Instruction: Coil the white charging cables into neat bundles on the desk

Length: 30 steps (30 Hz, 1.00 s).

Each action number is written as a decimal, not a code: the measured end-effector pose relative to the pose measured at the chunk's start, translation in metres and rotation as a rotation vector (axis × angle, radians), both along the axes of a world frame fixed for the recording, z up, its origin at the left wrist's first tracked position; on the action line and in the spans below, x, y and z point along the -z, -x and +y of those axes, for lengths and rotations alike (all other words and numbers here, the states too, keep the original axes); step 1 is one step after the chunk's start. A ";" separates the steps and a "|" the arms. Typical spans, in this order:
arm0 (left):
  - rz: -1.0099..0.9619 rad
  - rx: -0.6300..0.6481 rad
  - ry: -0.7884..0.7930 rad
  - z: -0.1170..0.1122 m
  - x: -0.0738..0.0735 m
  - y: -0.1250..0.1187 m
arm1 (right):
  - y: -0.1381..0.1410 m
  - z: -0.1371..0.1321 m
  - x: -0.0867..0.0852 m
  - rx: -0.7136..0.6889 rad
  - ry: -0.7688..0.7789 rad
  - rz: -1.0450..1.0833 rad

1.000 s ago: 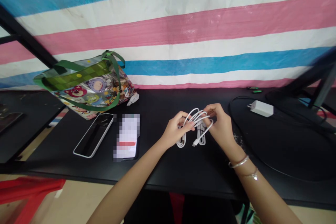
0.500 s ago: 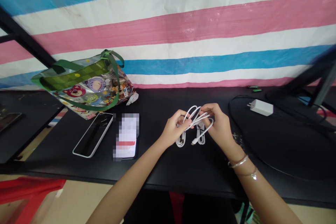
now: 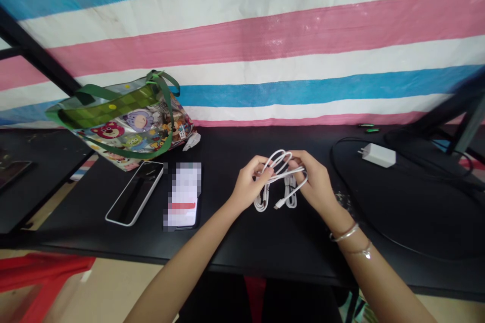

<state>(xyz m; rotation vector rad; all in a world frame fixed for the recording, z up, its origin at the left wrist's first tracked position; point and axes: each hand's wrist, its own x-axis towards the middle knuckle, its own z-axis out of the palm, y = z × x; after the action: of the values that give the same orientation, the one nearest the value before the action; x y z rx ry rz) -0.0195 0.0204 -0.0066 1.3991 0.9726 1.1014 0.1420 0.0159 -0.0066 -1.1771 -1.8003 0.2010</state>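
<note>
Between my two hands is a white charging cable (image 3: 282, 175), gathered in loose loops above the black table. My left hand (image 3: 253, 177) pinches the loops on their left side, thumb on top. The fingers of my right hand (image 3: 311, 174) are closed on the right side of the same loops. One plug end of the cable dangles below, pointing down and left. Behind and beneath, two more coiled white cables lie on the table: a left coil (image 3: 261, 203) near my left fingers and a right coil (image 3: 290, 194) near my right fingers, both partly covered.
A dark-screened phone (image 3: 135, 194) and a lit phone (image 3: 184, 197) lie to the left. Behind them stands a clear cartoon tote bag (image 3: 129, 123). On the right are a white charger plug (image 3: 378, 155), a black cable (image 3: 354, 207) and small green items (image 3: 372, 130). A striped sheet (image 3: 273, 70) hangs behind.
The loops between my hands have opened and spread a little. Both hands stay in nearly the same place, still holding the cable.
</note>
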 end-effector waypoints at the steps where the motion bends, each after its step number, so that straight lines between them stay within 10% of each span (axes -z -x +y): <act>1: -0.021 -0.016 0.012 0.001 -0.001 0.000 | 0.000 0.000 0.000 -0.005 -0.002 -0.006; 30: -0.283 -0.485 0.107 0.013 -0.018 0.017 | 0.000 -0.001 -0.006 -0.141 -0.037 -0.104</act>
<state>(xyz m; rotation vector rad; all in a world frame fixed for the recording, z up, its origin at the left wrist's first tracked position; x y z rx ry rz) -0.0363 0.0330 0.0115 0.9068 1.1714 1.5318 0.1423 0.0150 -0.0007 -1.0519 -1.9717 0.1898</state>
